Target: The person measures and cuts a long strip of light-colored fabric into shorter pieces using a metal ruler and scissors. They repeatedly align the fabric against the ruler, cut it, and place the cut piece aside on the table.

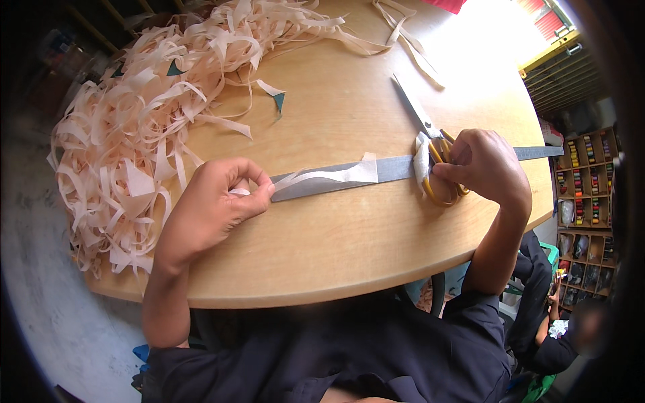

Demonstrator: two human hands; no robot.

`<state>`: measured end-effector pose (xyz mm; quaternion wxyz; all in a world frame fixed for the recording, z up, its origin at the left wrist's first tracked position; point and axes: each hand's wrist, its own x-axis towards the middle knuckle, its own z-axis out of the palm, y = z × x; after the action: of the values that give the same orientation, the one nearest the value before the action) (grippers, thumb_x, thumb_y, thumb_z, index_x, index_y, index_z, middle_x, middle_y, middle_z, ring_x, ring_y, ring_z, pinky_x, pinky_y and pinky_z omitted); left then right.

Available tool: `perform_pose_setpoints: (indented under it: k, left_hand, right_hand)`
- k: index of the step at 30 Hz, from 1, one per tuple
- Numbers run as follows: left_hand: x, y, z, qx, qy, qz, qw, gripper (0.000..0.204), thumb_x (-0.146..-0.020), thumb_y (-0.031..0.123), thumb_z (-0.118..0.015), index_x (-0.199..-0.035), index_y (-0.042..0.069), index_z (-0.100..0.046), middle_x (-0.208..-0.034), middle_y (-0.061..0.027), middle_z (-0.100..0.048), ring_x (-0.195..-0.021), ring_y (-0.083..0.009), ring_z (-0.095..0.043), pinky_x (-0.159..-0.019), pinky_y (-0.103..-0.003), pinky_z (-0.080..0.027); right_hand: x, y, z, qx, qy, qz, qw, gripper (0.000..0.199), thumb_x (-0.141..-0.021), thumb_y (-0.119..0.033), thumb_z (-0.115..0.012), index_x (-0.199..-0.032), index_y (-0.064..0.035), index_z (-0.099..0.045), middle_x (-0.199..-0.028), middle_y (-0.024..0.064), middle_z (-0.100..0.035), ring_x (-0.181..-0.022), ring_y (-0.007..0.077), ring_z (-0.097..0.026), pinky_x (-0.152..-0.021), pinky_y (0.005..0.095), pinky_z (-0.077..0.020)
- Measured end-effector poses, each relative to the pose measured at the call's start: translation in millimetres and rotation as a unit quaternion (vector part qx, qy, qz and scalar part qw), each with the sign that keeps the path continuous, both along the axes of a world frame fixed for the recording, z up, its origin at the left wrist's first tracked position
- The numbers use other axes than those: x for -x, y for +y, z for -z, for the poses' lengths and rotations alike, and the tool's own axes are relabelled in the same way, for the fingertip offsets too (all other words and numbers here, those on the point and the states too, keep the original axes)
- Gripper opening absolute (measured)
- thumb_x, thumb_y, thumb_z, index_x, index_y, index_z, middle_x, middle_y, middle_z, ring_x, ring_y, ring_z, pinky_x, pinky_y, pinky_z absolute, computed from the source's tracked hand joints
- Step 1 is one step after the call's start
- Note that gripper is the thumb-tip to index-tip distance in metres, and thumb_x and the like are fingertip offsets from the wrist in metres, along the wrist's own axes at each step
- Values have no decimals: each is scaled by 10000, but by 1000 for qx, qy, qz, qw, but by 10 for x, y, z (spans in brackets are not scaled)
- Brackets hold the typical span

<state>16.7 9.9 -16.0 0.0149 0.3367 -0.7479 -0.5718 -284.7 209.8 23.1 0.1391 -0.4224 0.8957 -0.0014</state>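
My left hand is closed, thumb and forefinger pinching one end of a pale peach fabric strip. The strip stretches to the right along a long metal ruler lying across the table, and its wider end rests on the metal. My right hand has its fingers closed at the yellow handles of a pair of scissors. White wrapping covers one handle loop. The scissors cross over the ruler, their blades pointing away from me; whether they touch the table I cannot tell.
A big heap of tangled peach strips covers the left side of the wooden table. A small dark green scrap lies by the heap. Shelves of thread spools stand at the right, with a seated person below them.
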Motion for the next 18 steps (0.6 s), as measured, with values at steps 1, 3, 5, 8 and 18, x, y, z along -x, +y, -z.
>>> perform_pose_setpoints:
  k: [1,3,5,8,18]
  left_hand:
    - [-3,-5,6,-10,9,2,1000,185,-974,165,-715,-959,-19,-693,-751,49,-562,-677,-20,-452,-583,-224,-366]
    - [-7,-20,16,-22,19,9,1000,193,-978,176,-720,-967,-15,-699,-770,49,-571,-702,-21,-461,-605,-219,-379]
    - [-11,-41,26,-28,27,20,999,203,-982,187,-724,-978,-15,-703,-787,47,-578,-720,-22,-466,-623,-216,-391]
    - [-1,-73,49,-13,39,20,999,207,-989,190,-719,-992,-16,-707,-797,52,-587,-723,-19,-467,-631,-213,-398]
    - [-17,-193,-6,-80,127,-75,986,246,-1026,223,-692,-1058,-21,-695,-826,74,-615,-693,16,-458,-601,-182,-375]
  right_hand:
    - [-14,-16,10,14,13,-10,1000,307,-741,-254,-903,-827,3,-758,-750,128,-733,-657,244,-701,-645,361,-556]
    - [-14,-32,30,5,12,-13,1000,297,-743,-237,-885,-836,11,-751,-735,134,-723,-640,237,-694,-632,366,-548]
    - [24,-54,68,-21,-11,-15,1000,311,-744,-221,-865,-892,23,-743,-738,152,-715,-640,230,-691,-629,366,-539]
    - [32,-39,173,91,27,-29,995,355,-811,-210,-830,-1006,59,-704,-772,175,-725,-627,204,-682,-615,360,-526]
    - [-302,-190,201,330,-561,-121,749,408,-907,-168,-801,-1187,83,-645,-882,91,-729,-725,83,-683,-608,229,-541]
